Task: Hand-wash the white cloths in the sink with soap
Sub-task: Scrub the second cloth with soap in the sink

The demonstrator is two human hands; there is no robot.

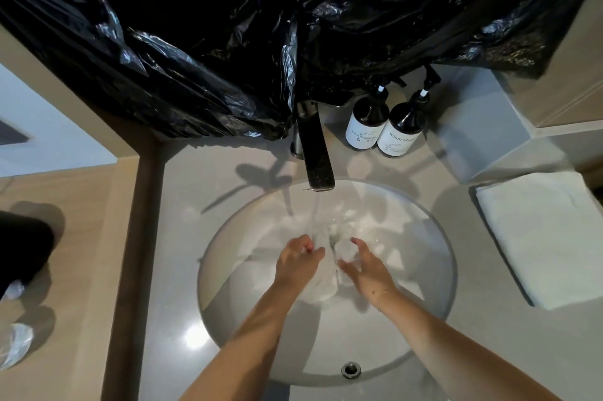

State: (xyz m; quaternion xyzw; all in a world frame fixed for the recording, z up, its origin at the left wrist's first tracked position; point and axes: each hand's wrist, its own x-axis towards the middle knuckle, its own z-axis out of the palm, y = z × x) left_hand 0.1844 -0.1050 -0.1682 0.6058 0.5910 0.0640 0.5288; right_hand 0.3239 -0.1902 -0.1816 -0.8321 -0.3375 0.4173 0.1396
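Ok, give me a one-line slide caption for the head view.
Both hands, left hand and right hand, scrub a white cloth under the running faucet.

Two hands, two pump bottles, one faucet, one sink, one folded towel.

Both bare forearms are reaching in from the 6 o'clock edge and converging toward 12 o'clock, wrists close together. The left hand is lying knuckles up, its fingers curling inward toward 3 o'clock in a pinching grip. The right hand is sitting just beside it at 3 o'clock, fingers bending toward 11 o'clock, thumb reaching toward the left hand's fingertips.
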